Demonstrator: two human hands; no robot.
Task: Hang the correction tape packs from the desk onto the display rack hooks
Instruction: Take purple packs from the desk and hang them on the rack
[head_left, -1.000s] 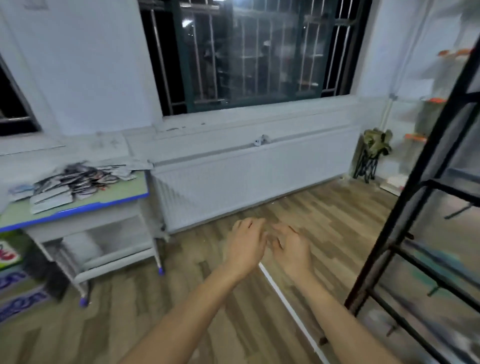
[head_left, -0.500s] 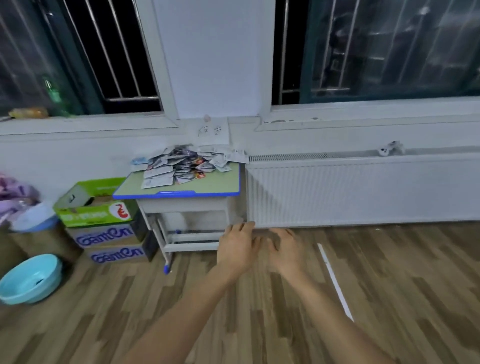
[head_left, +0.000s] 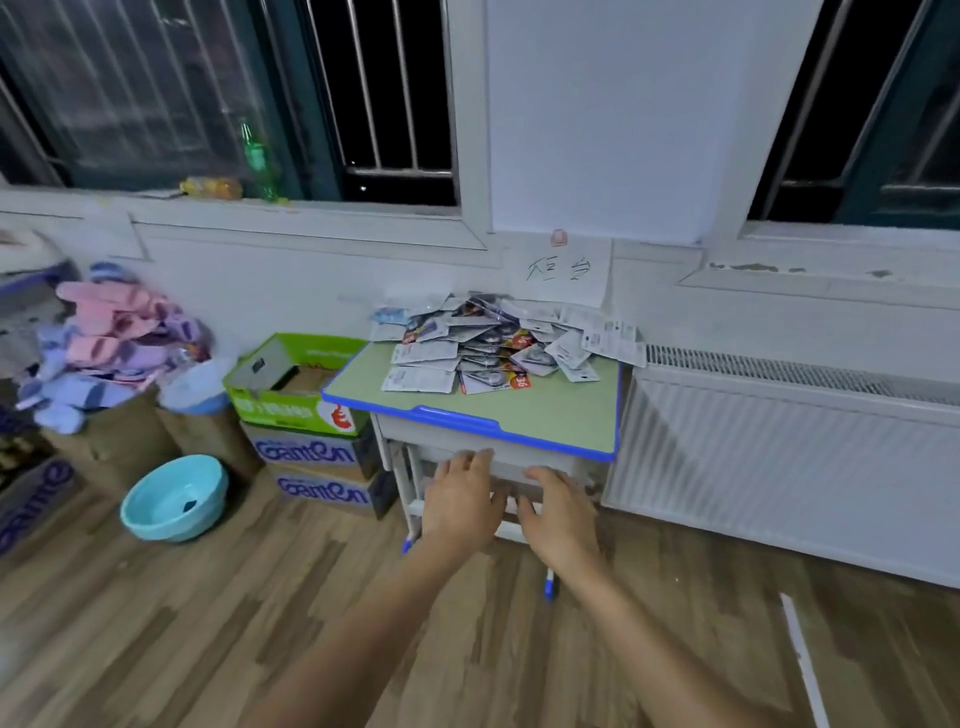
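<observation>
Packs (head_left: 498, 345): loose heap of carded correction tape packs, overlapping every way, on the back half of the desk top; some spill past the right back corner toward the radiator.
Desk (head_left: 545, 421): small, green top with blue edging, white frame, standing against the wall under the window sill; front half of the top is bare.
Left hand (head_left: 460, 501): held out palm down in front of the desk's front edge, below the top; fingers loosely spread and slightly curled, nothing in it.
Right hand (head_left: 558, 512): just beside the left, palm down, fingers loosely apart and pointing toward the desk; holding nothing.
Hands and packs: well apart; neither hand touches the heap or the desk top.
Paper (head_left: 566, 273): white sheet with handwritten characters, fixed to the wall just above the heap.
Radiator (head_left: 779, 441): white ribbed panel along the wall, just right of the desk.
Boxes (head_left: 306, 415): stack left of the desk, a green open one on top of two brown ones with blue lettering.
Basin (head_left: 174, 496): light blue, on the wood floor, left of the boxes.
Slippers (head_left: 111, 332): pink and purple pile heaped on a brown box at far left.
Bottle (head_left: 257, 163): green, upright on the window sill at left.
Rack: not in view.
</observation>
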